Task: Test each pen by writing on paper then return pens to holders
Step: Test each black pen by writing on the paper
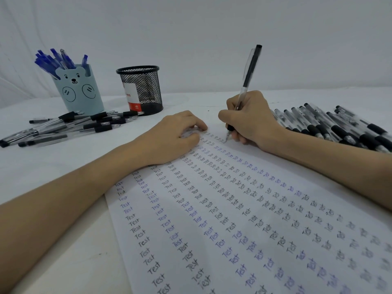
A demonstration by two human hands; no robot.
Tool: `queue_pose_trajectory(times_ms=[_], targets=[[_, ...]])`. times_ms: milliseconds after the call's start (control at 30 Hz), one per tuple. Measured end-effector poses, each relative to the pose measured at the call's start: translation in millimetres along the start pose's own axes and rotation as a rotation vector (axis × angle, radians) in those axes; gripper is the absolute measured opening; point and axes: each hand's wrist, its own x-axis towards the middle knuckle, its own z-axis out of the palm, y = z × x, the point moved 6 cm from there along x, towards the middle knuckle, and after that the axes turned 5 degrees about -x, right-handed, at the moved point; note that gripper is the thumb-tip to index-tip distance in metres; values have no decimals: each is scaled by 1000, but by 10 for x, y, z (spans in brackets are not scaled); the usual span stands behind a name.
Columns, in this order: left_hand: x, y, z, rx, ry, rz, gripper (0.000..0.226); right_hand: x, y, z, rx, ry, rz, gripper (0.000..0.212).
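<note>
**Pen testing well along, black pens still out of their holder**

The white sheet of paper [244, 209] is nearly filled w/ columns of handwritten "Test" in black and blue ink, so most of the writing looks done. Blue capped pens [54, 60] already stand in the pale blue bear-face holder [79, 92]. The black wire-mesh cup [141, 88] holds only a red-and-white label card, no pens. Left to do, by my reading: the black-capped clear pens in the pile on the left [70, 126] and the bigger pile on the right [339, 126] need to go into a holder; can't tell which pile is tested vs untested.

Right hand [250, 122] grasps a clear-barrelled black pen [247, 81] in a writing pinch, fingers curled round the lower barrel, tip touching the paper at the far end of a column near the sheet's top edge, heel of hand resting on the sheet. Pen leans away from the person, cap end up and slightly blurred.

Left hand [174, 136] lies palm-down on the paper's upper left part, fingers loosely bent, holding nothing, pinning the sheet; forearm runs across the sheet's left edge
</note>
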Motion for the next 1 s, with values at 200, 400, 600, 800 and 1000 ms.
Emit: queue_pose_trajectory(times_ms=[200, 400, 600, 800, 1000], targets=[[-10, -18, -4, -9, -13, -23, 44, 21, 81, -49, 151, 9, 171, 38], [-73, 46, -12, 12, -131, -93, 67, 45, -51, -151, 160, -11, 134, 38], [-111, 42, -74, 208, -133, -181, 72, 33, -43, -263, 94, -80, 133, 19], [-149, 59, 11, -8, -148, -140, 55, 49, -128, -304, 142, -138, 141, 22], [-130, 90, -69, -11, -110, -161, 58, 69, -159, -370, 92, -141, 85, 30]])
